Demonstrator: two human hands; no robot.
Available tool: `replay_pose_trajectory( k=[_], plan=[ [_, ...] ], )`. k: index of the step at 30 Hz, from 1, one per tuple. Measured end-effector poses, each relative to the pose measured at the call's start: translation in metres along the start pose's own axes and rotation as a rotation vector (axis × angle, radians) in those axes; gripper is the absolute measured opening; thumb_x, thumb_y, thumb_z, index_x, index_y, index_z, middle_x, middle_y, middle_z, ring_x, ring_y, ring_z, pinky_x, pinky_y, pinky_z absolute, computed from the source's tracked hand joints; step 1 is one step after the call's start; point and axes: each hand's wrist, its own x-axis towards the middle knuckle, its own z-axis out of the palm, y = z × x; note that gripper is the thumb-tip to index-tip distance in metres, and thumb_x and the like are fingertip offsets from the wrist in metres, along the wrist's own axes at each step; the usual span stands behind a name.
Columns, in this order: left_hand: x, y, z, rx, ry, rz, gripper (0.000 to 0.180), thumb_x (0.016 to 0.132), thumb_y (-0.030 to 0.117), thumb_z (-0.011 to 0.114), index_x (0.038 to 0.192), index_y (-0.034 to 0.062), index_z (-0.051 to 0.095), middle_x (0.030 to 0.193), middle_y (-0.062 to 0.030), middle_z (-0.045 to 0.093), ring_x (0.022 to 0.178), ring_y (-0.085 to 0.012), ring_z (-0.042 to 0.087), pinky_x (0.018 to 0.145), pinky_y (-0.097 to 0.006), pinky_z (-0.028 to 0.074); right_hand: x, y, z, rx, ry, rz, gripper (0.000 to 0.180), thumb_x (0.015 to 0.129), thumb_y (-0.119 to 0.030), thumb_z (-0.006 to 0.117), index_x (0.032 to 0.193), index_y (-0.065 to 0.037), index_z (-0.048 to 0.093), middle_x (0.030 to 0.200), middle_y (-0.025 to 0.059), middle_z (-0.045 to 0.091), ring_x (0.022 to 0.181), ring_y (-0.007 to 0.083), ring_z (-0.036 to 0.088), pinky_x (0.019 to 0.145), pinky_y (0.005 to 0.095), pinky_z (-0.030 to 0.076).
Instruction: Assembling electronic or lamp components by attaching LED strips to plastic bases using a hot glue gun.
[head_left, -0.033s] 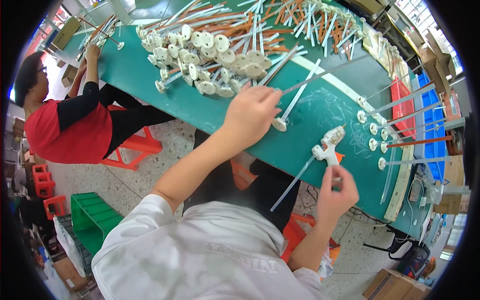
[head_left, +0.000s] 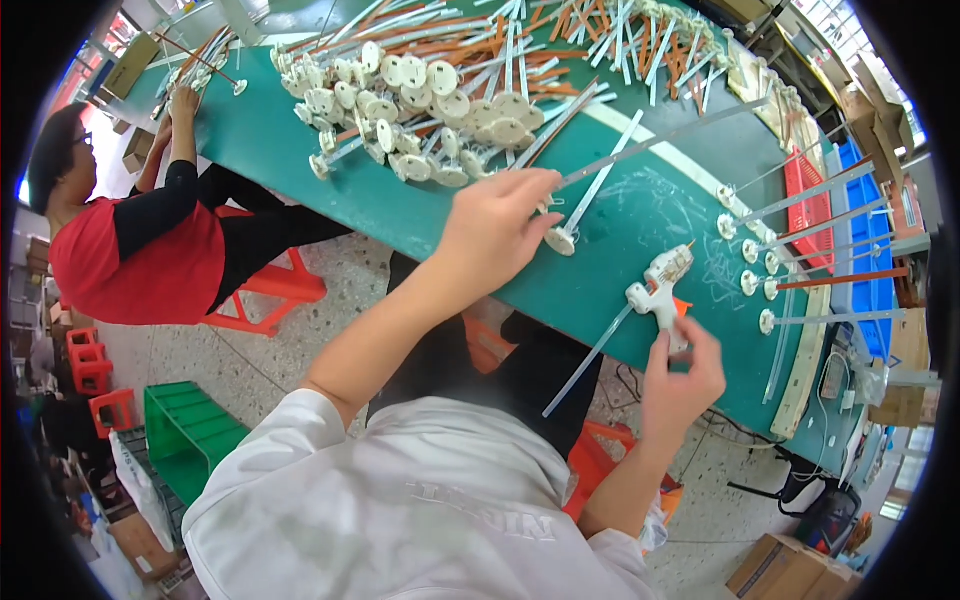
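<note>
A worker in a pale shirt grips a narrow strip [head_left: 680, 133] in the left hand [head_left: 495, 225], thumb and fingers pinched around its near end, above the front edge of a green table [head_left: 590, 285]. The strip slants up and to the right, crossing over a disc-based piece [head_left: 560, 241] that lies on the table just beyond the fingers; whether the held end carries a disc of its own is hidden. The right hand [head_left: 690, 370] curls at the handle of a white hot glue gun [head_left: 665, 275], though whether the fingers are closed on it cannot be told. The gun rests near the table's edge, nozzle pointing away from the worker, a translucent glue stick [head_left: 590, 360] jutting from its rear. A heap of disc-ended strips [head_left: 415, 168] lies to the left, and a row of similar pieces [head_left: 749, 283] lines the right side. The step in hand appears to be readying a strip and disc for gluing; the next move would call for a sure hold on the handle, with fingers clear of the nozzle
</note>
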Motion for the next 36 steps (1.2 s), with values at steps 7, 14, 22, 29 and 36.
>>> replay_pose_trajectory(
  k=[7, 14, 22, 29, 36],
  plan=[
    [-0.038, 0.021, -0.035, -0.522, 0.038, -0.208, 0.048, 0.071, -0.008, 0.075, 0.115, -0.0054, 0.055, 0.114, -0.0143, 0.060, 0.104, -0.0204, 0.061, 0.091, -0.033, 0.052, 0.026, 0.024, 0.016, -0.381, -0.287, -0.056, 0.055, 0.064, 0.001, 0.058, 0.118, 0.000, 0.051, 0.122, 0.0180, 0.052, 0.111, 0.0344, 0.050, 0.093, 0.0428, 0.041],
    [-0.065, 0.025, -0.052, -0.827, 0.077, -0.324, 0.063, 0.067, -0.006, 0.080, 0.119, -0.0040, 0.046, 0.121, -0.0218, 0.055, 0.113, -0.0220, 0.056, 0.096, -0.036, 0.049, 0.042, 0.040, 0.017, -0.067, -0.415, 0.054, 0.051, 0.063, 0.002, 0.054, 0.115, 0.003, 0.050, 0.097, 0.0168, 0.060, 0.083, 0.0262, 0.061, 0.068, 0.0309, 0.050],
    [-0.069, 0.023, -0.074, -0.681, -0.016, -0.217, 0.060, 0.064, -0.001, 0.084, 0.114, -0.0091, 0.052, 0.114, -0.0236, 0.060, 0.104, -0.0238, 0.062, 0.092, -0.035, 0.051, -0.030, -0.012, -0.018, 1.187, -0.577, 0.338, 0.037, 0.071, -0.002, 0.056, 0.106, 0.008, 0.050, 0.089, 0.0204, 0.058, 0.047, 0.0169, 0.052, 0.041, 0.0259, 0.042],
    [-0.074, 0.024, -0.079, -0.666, 0.043, -0.213, 0.050, 0.065, -0.003, 0.082, 0.110, -0.0096, 0.062, 0.104, -0.0176, 0.067, 0.079, -0.0143, 0.066, 0.067, -0.026, 0.054, -0.055, -0.042, -0.009, 0.958, -0.537, 0.020, 0.022, 0.080, -0.010, 0.062, 0.097, 0.004, 0.062, 0.084, 0.0193, 0.065, 0.073, 0.0299, 0.063, 0.056, 0.0340, 0.054],
    [-0.076, 0.027, -0.082, -0.530, 0.008, -0.151, 0.049, 0.064, 0.001, 0.083, 0.108, -0.0072, 0.064, 0.104, -0.0198, 0.067, 0.069, -0.0155, 0.067, 0.058, -0.024, 0.055, -0.054, -0.053, 0.000, 0.624, -0.507, -0.074, 0.030, 0.060, -0.005, 0.071, 0.089, 0.000, 0.069, 0.073, 0.0126, 0.065, 0.060, 0.0285, 0.062, 0.053, 0.0319, 0.049]
  ],
)
